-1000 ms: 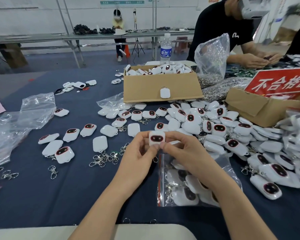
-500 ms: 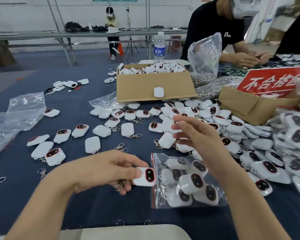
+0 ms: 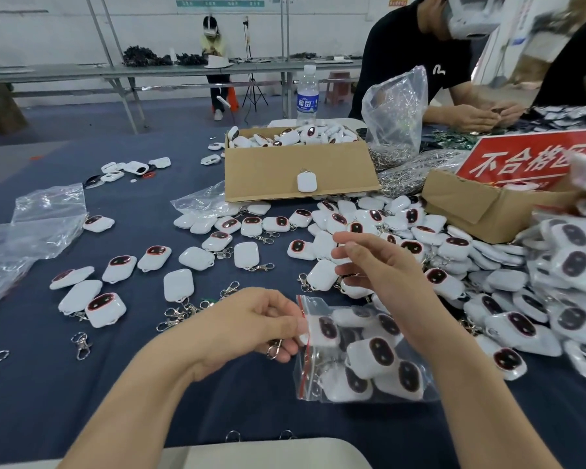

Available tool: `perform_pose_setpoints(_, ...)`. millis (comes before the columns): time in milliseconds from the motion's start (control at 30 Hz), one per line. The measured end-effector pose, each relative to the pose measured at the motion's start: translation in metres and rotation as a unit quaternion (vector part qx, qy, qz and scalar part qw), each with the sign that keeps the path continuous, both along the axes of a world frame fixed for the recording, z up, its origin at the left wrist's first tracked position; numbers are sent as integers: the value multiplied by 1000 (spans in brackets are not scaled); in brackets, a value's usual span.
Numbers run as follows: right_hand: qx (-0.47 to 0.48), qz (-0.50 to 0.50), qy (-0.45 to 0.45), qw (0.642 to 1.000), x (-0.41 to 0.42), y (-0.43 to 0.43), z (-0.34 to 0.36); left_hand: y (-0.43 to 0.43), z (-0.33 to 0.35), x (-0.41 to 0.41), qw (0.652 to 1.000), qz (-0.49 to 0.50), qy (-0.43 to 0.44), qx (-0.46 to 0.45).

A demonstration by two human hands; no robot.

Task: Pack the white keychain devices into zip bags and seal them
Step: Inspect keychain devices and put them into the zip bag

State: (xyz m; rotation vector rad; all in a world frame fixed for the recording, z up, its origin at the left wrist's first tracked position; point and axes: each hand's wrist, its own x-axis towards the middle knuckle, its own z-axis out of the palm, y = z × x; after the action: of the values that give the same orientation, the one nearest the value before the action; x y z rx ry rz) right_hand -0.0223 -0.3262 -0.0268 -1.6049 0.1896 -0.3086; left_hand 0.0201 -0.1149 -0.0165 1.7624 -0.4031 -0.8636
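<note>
— Dark blue tablecloth (image 3: pixel 142 384) runs under everything, with white keychain devices (image 3: pixel 454 286) heaped on the right and more scattered across the middle. Where's the one being packed?
— At the mouth of the zip bag (image 3: pixel 315 303), which lies flat on the cloth near the front edge. The left hand (image 3: pixel 251 326) pinches that device (image 3: pixel 325 330) between thumb and fingers. It sits half inside the red-striped opening, and its metal clasp (image 3: pixel 274 349) hangs under the fingers.
— And inside the bag?
— Several devices, mostly dark faces up.
— What about the right hand (image 3: pixel 383 265)?
— It hovers above the heap, just beyond the bag, fingers loosely spread. It seems to hold nothing, though the fingertips are blurred.
— Anything else nearby?
— A cardboard box (image 3: pixel 298 170) full of devices stands behind the heap, with a water bottle (image 3: pixel 307 93) behind that. Loose clasps (image 3: pixel 183 311) lie left of the left hand, and crumpled clear bags (image 3: pixel 31 228) at the far left.
</note>
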Motion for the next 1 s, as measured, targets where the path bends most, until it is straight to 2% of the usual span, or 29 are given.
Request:
perform_pose_setpoints(267,0,2,16,1000,3,1,0,-16,-10,-2,997,44,-57,-6)
perform_pose_setpoints(400,-51,54,46,996,1,4,4,-35,-22,-11,992,41,-114,-24)
perform_pose_setpoints(533,-78,92,63,991,0,9,12,-42,-34,-14,967,68,-244,1)
perform_pose_setpoints(700,-71,110,68,989,0,14,14,-41,-37,-13,956,54,-286,19)
perform_pose_setpoints(767,-69,115,62,989,0,13,13,-34,-29,-10,973,13,-232,-5)
perform_pose_setpoints(833,-73,128,55,988,0,12,11,-22,-21,-3,990,-23,-127,-60)
perform_pose_setpoints(933,-85,153,40,984,0,17,8,-7,-16,3,988,-60,16,-139)
perform_pose_setpoints(1000,-108,141,19,984,2,21,7,-7,-19,2,983,-58,57,-167)
